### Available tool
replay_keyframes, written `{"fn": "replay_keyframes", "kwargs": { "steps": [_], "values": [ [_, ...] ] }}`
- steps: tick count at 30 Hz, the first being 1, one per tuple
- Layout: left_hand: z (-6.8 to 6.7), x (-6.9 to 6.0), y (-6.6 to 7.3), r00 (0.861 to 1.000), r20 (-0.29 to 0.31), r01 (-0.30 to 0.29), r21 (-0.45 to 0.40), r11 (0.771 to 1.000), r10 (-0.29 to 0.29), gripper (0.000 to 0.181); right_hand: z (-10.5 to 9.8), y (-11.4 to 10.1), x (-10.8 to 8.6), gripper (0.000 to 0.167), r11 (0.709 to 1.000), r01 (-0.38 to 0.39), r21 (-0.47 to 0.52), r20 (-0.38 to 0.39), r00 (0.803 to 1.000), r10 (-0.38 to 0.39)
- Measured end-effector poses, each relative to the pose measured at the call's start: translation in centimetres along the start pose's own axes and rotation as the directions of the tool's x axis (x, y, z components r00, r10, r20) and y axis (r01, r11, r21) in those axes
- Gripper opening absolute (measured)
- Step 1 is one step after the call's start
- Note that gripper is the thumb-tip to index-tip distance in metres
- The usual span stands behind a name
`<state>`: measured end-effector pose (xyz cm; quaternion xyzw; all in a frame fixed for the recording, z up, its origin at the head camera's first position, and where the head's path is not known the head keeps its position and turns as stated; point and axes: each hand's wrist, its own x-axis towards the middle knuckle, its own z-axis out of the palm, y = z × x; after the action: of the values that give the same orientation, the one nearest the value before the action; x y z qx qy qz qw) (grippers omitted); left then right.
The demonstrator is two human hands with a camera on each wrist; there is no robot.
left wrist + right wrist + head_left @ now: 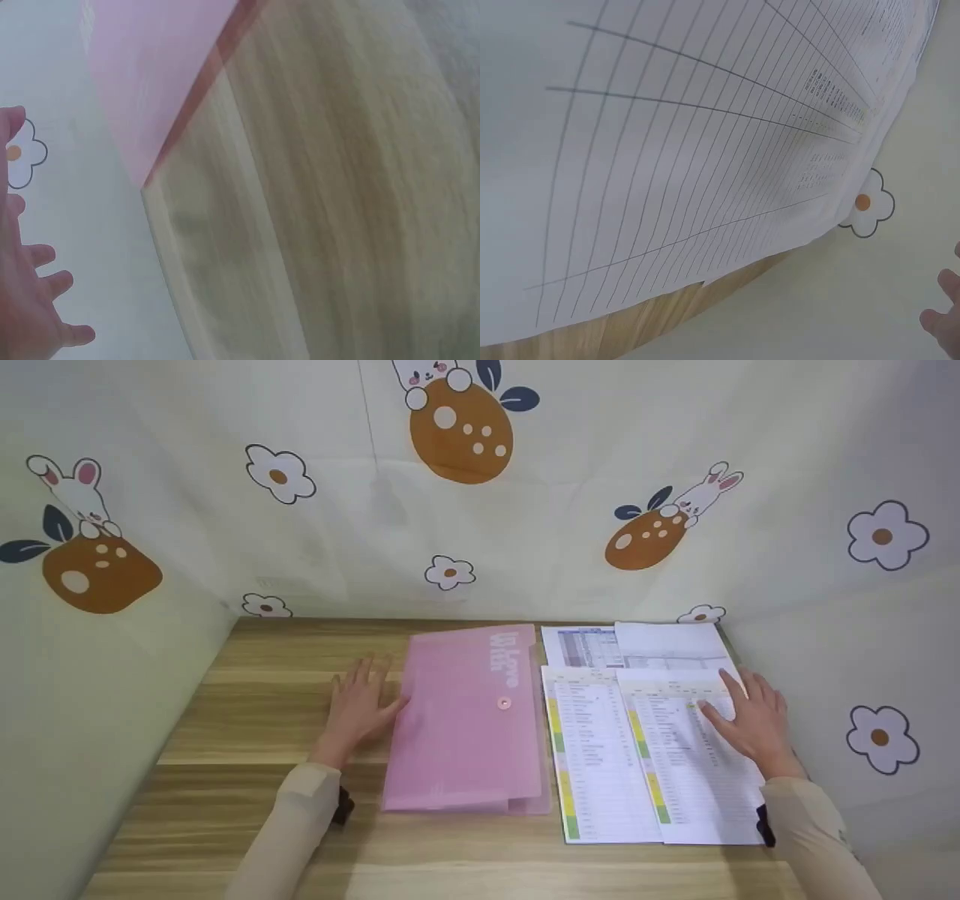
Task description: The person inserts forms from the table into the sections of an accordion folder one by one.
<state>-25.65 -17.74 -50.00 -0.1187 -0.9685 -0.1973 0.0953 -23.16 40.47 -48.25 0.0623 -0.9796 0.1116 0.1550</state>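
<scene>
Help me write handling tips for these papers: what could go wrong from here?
The printed sheets overlap, so the right hand at their right side might drag one out of line or crease it. They also lie close to the right edge of the table, so a sideways push could send one over it. The left hand is at the left edge of the pink folder, which lies right beside the sheets; shoving it rightward may bunch them.
</scene>
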Motion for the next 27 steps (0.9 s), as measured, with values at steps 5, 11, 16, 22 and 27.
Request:
{"fn": "replay_keyframes", "kwargs": {
  "steps": [5, 11, 16, 22, 27],
  "values": [
    [-0.1, 0.3, 0.9, 0.999, -0.027, -0.025, -0.016, 1.0, 0.024, 0.077, 0.1, -0.8, 0.1, 0.067, 0.999, 0.052, -0.004, -0.025, 0.998, -0.053],
    [0.1, 0.5, 2.3, 0.997, -0.024, -0.069, -0.023, 0.997, 0.069, 0.077, 0.9, -2.0, 0.1, 0.064, 0.989, 0.149, 0.017, -0.039, 0.988, -0.148],
    [0.4, 0.6, 3.7, 0.995, 0.03, -0.097, -0.019, 0.995, 0.098, 0.077, 1.8, -3.3, 0.0, 0.061, 0.968, 0.251, 0.019, -0.081, 0.965, -0.248],
    [1.1, 0.6, 5.0, 0.983, 0.035, -0.183, 0.003, 0.983, 0.182, 0.075, 2.9, -5.3, -0.5, 0.06, 0.934, 0.355, 0.031, -0.076, 0.933, -0.352],
    [1.7, 0.7, 5.8, 0.971, 0.06, -0.231, 0.002, 0.973, 0.23, 0.075, 3.7, -7.0, -1.1, 0.059, 0.903, 0.428, 0.042, -0.046, 0.903, -0.427]
  ]
}}
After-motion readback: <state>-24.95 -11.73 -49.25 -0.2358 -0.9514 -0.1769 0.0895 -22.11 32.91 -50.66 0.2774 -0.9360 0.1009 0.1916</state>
